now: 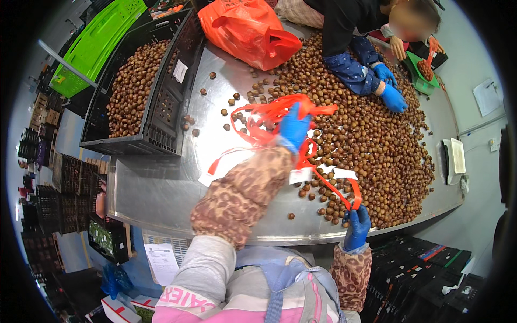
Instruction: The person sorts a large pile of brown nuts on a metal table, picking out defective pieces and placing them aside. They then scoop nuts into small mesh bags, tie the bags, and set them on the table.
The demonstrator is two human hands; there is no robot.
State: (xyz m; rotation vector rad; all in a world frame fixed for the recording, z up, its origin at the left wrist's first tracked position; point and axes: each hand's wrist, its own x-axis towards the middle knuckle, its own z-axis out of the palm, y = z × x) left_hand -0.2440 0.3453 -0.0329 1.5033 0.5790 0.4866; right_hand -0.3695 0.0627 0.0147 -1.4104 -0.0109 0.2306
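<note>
My left hand (295, 126), in a blue glove, grips a bundle of flat red mesh sleeves (262, 109) above the metal table (161, 194). Some of the strips carry white tags (301, 176). Near the table's front edge, my gloved right hand (358, 229) pinches the end of one red strip (355, 196) between thumb and fingers. That strip runs back towards the bundle under my left hand. A wide heap of round brown nuts, seemingly chestnuts (375, 161), spreads beneath and beyond both hands.
A black plastic crate (161, 109) of nuts stands at the left, by a red plastic bag (246, 32). Across the table, a co-worker's blue-gloved hands (391, 95) touch the heap. A green tray (420, 76) holds a filled red net. A scale (456, 157) sits at the right.
</note>
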